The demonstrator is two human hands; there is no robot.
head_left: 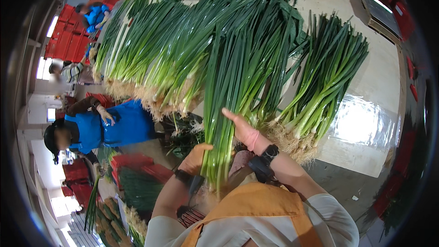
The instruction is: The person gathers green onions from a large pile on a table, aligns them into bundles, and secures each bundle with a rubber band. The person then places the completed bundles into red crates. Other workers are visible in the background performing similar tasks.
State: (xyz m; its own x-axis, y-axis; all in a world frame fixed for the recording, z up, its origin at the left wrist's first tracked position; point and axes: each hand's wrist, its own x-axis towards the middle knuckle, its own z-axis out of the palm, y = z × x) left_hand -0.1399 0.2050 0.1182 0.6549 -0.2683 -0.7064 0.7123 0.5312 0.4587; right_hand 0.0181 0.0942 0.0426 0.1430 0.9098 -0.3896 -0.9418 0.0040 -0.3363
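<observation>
Close in front of my orange apron is a bunch of long green allium stalks (221, 85), leaves pointing away from me and pale root ends towards me. My left hand (193, 159), gloved, wraps the lower stalks from the left, thumb across the front. My right hand (245, 130), in a pinkish glove, holds the same bunch higher up on its right side, thumb lying over the leaves; its other fingers are hidden. Just right of it, a separate bunch of rooted stalks (315, 92) rests on the pale table (368, 109).
A long row of rooted stalks (161, 58) covers the table's left side, roots at its edge. A co-worker in a blue apron (128, 123) stands at left, holding stalks (92, 202). Red crates (65, 37) are stacked behind. Clear plastic film (363, 120) lies at the table's right.
</observation>
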